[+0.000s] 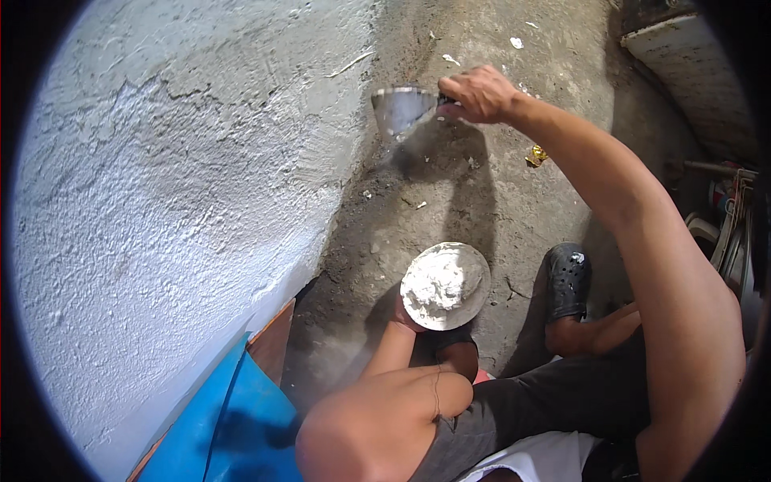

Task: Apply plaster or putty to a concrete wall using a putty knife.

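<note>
My right hand point(474, 95) grips the dark handle of a wide metal scraper point(399, 108), held out near the lower part of the white rough-plastered wall point(177, 185), where it meets the floor. My left hand point(407, 315) holds a round plate point(475, 301) heaped with white paste point(438, 281), low over the concrete floor in front of my bent knee. My left fingers are mostly hidden under the plate.
A blue sheet point(241, 418) with a brown board point(269, 345) leans by the wall at lower left. My black clog point(566, 281) stands right of the plate. A gold crumpled scrap point(536, 157) lies on the floor point(514, 209). Metal items point(727, 233) crowd the right side.
</note>
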